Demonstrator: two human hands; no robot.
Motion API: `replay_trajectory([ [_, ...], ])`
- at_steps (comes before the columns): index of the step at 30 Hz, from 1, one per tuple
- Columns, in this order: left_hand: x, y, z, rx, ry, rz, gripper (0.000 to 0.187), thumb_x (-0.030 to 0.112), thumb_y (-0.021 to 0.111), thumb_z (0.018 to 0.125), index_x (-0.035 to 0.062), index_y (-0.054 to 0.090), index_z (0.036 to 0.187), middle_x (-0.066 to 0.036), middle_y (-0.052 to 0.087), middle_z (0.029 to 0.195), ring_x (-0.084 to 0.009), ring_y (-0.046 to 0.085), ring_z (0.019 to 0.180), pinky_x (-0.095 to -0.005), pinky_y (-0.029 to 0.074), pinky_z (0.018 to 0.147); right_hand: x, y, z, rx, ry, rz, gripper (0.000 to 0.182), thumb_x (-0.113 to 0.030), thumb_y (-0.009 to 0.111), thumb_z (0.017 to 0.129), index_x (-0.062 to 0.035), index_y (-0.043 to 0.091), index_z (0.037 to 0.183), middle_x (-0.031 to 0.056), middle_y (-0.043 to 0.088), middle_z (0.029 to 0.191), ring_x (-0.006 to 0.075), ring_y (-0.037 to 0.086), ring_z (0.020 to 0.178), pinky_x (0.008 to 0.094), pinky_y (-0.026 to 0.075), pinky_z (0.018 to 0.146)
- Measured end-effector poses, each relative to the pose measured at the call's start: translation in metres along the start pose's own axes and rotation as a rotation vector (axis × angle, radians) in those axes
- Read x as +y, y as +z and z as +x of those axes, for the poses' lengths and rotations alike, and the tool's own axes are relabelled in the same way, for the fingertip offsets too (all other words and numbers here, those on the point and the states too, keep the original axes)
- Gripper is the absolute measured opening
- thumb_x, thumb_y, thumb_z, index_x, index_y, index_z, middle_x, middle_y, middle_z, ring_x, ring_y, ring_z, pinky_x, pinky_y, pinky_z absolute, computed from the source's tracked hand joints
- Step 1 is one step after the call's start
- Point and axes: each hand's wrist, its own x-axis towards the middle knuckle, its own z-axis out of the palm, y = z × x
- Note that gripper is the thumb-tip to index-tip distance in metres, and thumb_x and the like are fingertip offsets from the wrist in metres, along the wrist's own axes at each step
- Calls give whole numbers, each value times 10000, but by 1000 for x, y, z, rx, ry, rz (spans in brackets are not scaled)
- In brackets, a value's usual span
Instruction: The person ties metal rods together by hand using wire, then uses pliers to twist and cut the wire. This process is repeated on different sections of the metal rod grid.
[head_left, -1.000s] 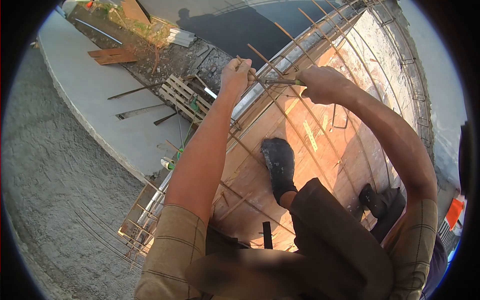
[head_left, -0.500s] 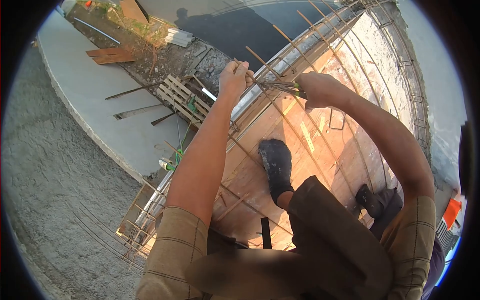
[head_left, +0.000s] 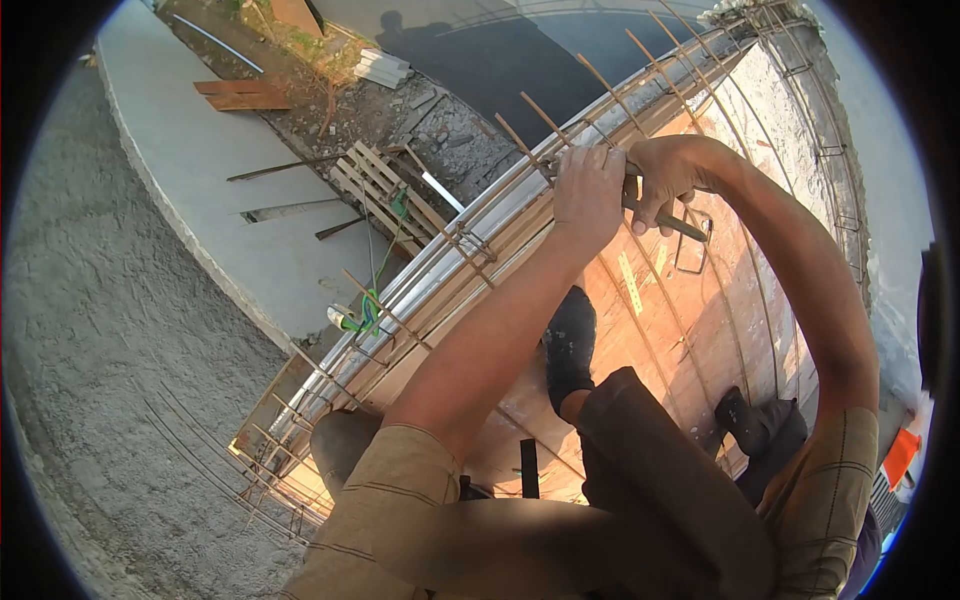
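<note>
My right hand (head_left: pixel 672 178) is closed on a pair of pliers, its wrist bent sharply. One dull handle of the pliers (head_left: pixel 683 225) sticks out below the fingers; their head is hidden by my hands. Close beside it, my left hand (head_left: pixel 590 195) is curled over with its back toward me, above the bar grid at the form's edge. What its fingers grip is hidden. Thin steel reinforcing bars (head_left: pixel 542 112) run past both hands and jut out beyond the edge. Beneath the bars is a reddish plywood panel (head_left: pixel 640 340).
My dark-shod foot (head_left: pixel 572 340) stands on the panel among the bars. A small bent wire stirrup (head_left: pixel 692 250) lies to the right. A wooden pallet (head_left: pixel 385 195) and a green cord (head_left: pixel 370 312) are beyond the left edge. Another person's dark shoe (head_left: pixel 735 412) shows at right.
My left hand has moved right, from the projecting bar to beside my right hand. My right hand has turned, swinging the pliers so a handle points down and right. The view has shifted slightly.
</note>
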Motion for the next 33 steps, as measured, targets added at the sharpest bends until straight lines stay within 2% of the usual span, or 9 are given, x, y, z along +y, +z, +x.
replay_trajectory([
  [5,-11,-14,33,-185,-67,-84,282,79,719,720,39,616,979,-151,671,971,-326,630,976,-439,453,914,-3,47,-39,1168,-167,-1032,166,-83,657,789,-7,654,936,185,698,903,314,687,927,424,542,814],
  [7,-18,-9,32,-242,-59,-144,288,89,728,716,32,641,984,-159,662,894,-371,628,886,-433,512,785,-5,34,-39,769,-58,-729,201,-60,696,772,-4,661,962,173,685,874,318,676,896,423,532,808],
  [11,21,2,22,462,161,-8,385,111,737,732,43,596,1084,-143,679,835,-340,669,827,-433,521,739,-9,-28,-35,27,169,-77,255,-108,815,709,10,685,893,139,691,702,313,704,714,415,573,682],
  [12,17,14,25,335,54,-4,363,87,708,744,55,564,1075,-139,684,881,-300,663,869,-422,465,884,-15,-32,-40,-46,236,-69,393,-112,839,677,-13,674,1020,121,696,828,311,693,810,431,560,793],
  [16,12,-35,66,-363,-122,-63,402,97,716,712,59,572,1085,-151,676,930,-290,667,928,-415,507,809,16,18,-44,1015,-190,-1036,685,-91,765,725,-53,459,1336,125,548,1233,257,532,1178,464,396,1052],
  [19,4,-45,75,-488,-85,-128,457,118,737,684,53,582,1110,-169,679,926,-304,678,913,-392,529,785,29,32,-27,1145,-219,-1057,492,-107,656,822,-27,498,1281,142,591,1126,268,491,1244,457,366,1063],
  [24,27,5,36,233,23,101,370,105,715,726,76,592,1074,-170,682,1002,-309,663,1006,-413,509,843,30,0,-30,543,-170,-449,149,-116,753,768,9,684,724,116,637,613,283,676,638,435,559,626],
  [27,20,13,42,1,-74,69,410,137,748,720,73,593,1095,-180,687,951,-319,680,944,-413,524,807,-3,-25,-41,74,239,-75,179,-105,792,732,28,676,756,125,658,655,289,691,702,424,566,668],
  [33,-10,-45,87,-439,-36,-202,360,188,726,665,20,609,961,-168,676,771,-314,695,807,-383,547,645,20,-1,-29,1373,-578,-1174,139,-125,792,730,-43,688,771,123,676,743,267,693,703,381,572,639],
])
